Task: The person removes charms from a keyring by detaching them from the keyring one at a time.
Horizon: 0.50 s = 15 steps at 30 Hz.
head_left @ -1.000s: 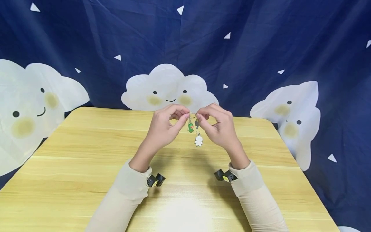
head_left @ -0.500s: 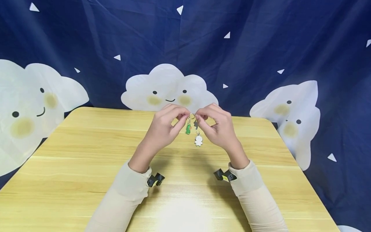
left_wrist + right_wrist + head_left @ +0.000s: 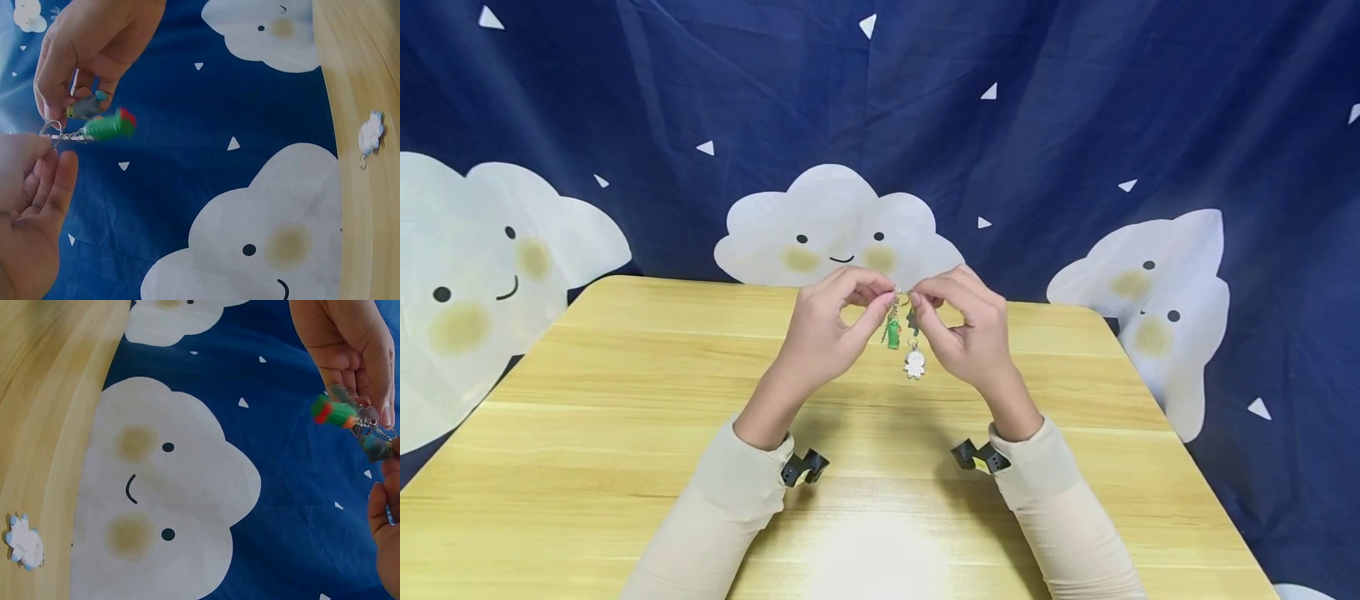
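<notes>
Above the table (image 3: 625,375), both hands' fingers (image 3: 880,302) pinch a key ring (image 3: 901,293) of charms.

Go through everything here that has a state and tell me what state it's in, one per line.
left hand: raised above the table, pinching the key ring
right hand: raised, pinching the key ring
key ring: held between both hands
green charm: hanging from the ring
white charm: lying flat on the table, unattached

Bright, even light; glare on the table (image 3: 880,550); wrist views blurred.
</notes>
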Motion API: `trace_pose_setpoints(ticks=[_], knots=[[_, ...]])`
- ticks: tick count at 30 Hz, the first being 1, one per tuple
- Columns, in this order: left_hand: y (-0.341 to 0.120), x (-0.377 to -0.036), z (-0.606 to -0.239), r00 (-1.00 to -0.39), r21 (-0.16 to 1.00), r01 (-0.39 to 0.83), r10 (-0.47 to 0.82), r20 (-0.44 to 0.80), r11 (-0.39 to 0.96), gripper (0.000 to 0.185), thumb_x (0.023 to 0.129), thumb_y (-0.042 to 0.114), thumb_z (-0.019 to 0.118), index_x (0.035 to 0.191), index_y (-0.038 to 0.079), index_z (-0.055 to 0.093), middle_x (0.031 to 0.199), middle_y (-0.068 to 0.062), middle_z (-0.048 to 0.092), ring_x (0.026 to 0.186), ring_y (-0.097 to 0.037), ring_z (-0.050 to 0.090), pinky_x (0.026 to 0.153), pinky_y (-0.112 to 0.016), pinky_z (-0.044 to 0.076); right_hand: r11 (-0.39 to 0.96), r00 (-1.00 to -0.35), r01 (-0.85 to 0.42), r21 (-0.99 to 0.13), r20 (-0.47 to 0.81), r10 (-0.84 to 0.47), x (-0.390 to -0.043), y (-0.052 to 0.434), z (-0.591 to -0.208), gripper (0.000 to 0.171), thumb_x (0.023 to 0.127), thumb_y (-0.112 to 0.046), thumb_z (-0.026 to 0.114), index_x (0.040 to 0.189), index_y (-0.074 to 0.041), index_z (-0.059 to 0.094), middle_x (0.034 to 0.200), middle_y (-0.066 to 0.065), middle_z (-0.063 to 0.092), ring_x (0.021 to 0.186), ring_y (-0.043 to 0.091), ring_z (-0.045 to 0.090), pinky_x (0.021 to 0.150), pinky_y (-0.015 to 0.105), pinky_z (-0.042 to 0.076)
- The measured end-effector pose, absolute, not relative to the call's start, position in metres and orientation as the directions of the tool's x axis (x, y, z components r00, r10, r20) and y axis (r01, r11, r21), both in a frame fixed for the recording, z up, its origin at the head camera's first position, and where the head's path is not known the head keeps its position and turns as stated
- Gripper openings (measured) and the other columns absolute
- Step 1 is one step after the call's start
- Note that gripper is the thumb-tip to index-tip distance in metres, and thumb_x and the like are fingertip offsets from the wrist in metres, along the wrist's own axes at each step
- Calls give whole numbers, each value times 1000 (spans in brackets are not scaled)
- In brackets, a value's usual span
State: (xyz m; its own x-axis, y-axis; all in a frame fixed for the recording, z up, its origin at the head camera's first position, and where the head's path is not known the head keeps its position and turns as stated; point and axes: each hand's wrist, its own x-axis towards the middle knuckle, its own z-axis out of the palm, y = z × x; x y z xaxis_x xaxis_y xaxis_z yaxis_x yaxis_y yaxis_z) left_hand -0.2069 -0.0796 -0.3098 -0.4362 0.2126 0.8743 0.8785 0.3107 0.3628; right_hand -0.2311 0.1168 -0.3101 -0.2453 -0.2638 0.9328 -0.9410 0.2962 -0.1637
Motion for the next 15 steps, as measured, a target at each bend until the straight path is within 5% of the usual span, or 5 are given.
trace_pose_setpoints(ticks=[7,15], knots=[[-79,-208,-311,-463,394,864,188,866,312,7,93,-1,72,99,-2,68,88,-9,69,76,-14,67,75,-26,58,292,-238,-942,-163,941,-242,-229,115,-309,16,94,-12,65,84,-3,74,73,3,67,69,18,57,69,26,45],[-82,-207,-309,-373,275,886,223,901,372,5,94,-3,67,98,-1,70,89,-10,71,77,-17,62,69,-28,54,311,-232,-939,-146,938,-259,-233,114,-313,16,94,-11,64,84,-3,74,75,4,68,70,18,59,70,27,46]])
